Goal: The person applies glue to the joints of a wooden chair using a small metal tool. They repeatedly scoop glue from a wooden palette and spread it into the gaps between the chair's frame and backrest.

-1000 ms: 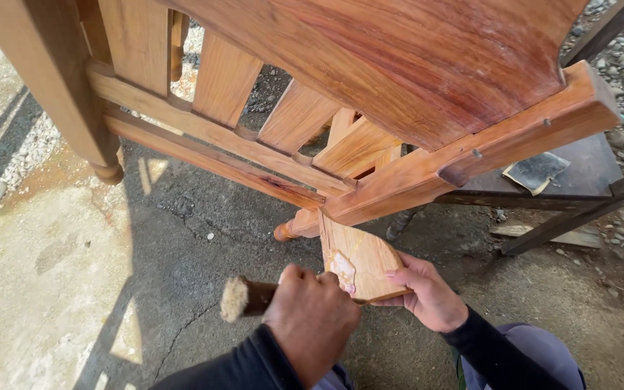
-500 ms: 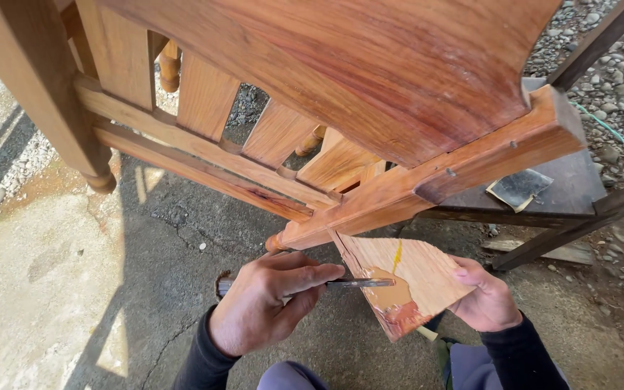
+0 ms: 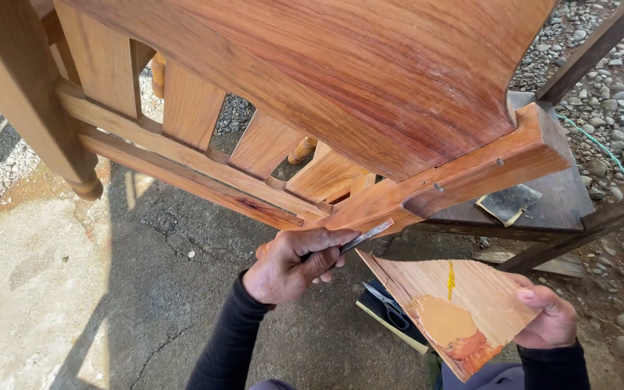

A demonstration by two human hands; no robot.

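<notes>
At the far left a turned wooden leg (image 3: 34,123) comes down to the concrete floor (image 3: 45,289), with bare ground open all around its foot. Right of it, flat upright slats (image 3: 182,108) run between the big reddish panel (image 3: 341,72) above and two long rails (image 3: 182,162) below, and gaps between the slats show gravel behind.

Near the middle, the left hand (image 3: 290,263) is closed around a thin metal blade (image 3: 366,236), fingers wrapped on its handle end. The blade tip lies against the underside edge of the thick end beam (image 3: 471,173), where the rails meet it. Below this hand the floor is open.

Just right of the blade, a flat scrap of board (image 3: 471,303) is tilted up, its near corner carrying a smear of tan and orange paste (image 3: 449,328). The right hand (image 3: 547,318) grips the board's right edge, thumb on top and fingers beneath. Under the board's left edge a pair of scissors (image 3: 388,307) lies on the ground, partly hidden.

Farther right, a dark low table (image 3: 557,206) stands just behind the beam, with a worn piece of sandpaper (image 3: 508,204) on it. Beyond its edge lies loose gravel (image 3: 615,101), crossed by a green cord (image 3: 601,148).
</notes>
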